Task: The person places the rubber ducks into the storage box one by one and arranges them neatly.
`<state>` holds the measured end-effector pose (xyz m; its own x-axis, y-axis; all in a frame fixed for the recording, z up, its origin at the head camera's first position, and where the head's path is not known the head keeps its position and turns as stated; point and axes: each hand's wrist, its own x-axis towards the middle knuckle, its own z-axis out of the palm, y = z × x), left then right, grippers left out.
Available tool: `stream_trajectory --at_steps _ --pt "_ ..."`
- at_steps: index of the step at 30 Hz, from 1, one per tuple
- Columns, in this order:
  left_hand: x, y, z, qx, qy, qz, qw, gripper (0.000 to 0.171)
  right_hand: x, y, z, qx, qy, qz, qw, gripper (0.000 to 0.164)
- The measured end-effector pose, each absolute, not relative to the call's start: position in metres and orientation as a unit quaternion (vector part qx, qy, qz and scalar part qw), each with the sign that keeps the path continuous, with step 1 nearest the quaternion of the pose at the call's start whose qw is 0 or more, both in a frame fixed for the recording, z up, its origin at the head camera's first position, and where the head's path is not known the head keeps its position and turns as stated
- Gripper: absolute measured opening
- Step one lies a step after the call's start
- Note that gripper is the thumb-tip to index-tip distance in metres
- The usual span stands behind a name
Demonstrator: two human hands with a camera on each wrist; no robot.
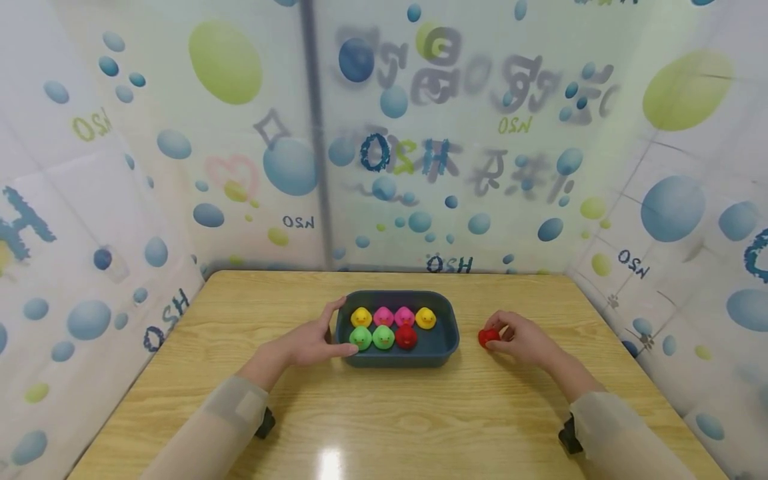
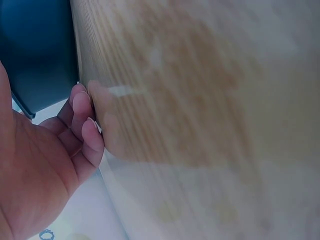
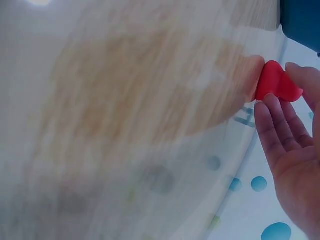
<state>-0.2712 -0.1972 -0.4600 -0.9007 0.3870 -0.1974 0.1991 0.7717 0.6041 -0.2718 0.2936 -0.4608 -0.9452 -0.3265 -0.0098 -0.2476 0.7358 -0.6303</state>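
A dark blue plastic bin sits on the table. Inside it, rubber ducks lie in two rows: yellow ducks, pink ducks, green ducks and one red duck. My left hand holds the bin's left end, thumb at the front corner and a finger at the back corner; the other fingers curl low beside its wall in the left wrist view. Right of the bin, my right hand pinches another red rubber duck between thumb and fingers, at the tabletop.
The wooden table reaches back to a curtain printed with blue and green dots. More of this sheeting stands along the left and right sides. Black wrist devices show near the cuffs.
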Motion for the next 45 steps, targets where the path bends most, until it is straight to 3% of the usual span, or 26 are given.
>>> stream_trajectory --at_steps 13,23,29,45 --pt "-0.274 -0.198 -0.465 0.158 0.927 0.3 0.158 0.12 -0.259 0.29 -0.459 -0.17 0.927 -0.329 0.053 0.03" --pt "-0.275 -0.198 -0.465 0.158 0.928 0.298 0.156 0.12 -0.249 0.28 -0.445 -0.189 0.912 -0.361 -0.041 0.03" --pt "-0.274 -0.199 -0.465 0.159 0.928 0.299 0.156 0.119 -0.248 0.264 -0.432 -0.214 0.906 -0.358 -0.07 0.029" --pt "-0.273 -0.199 -0.464 0.16 0.927 0.302 0.156 0.12 -0.263 0.212 -0.42 -0.251 0.912 -0.324 -0.02 0.03"
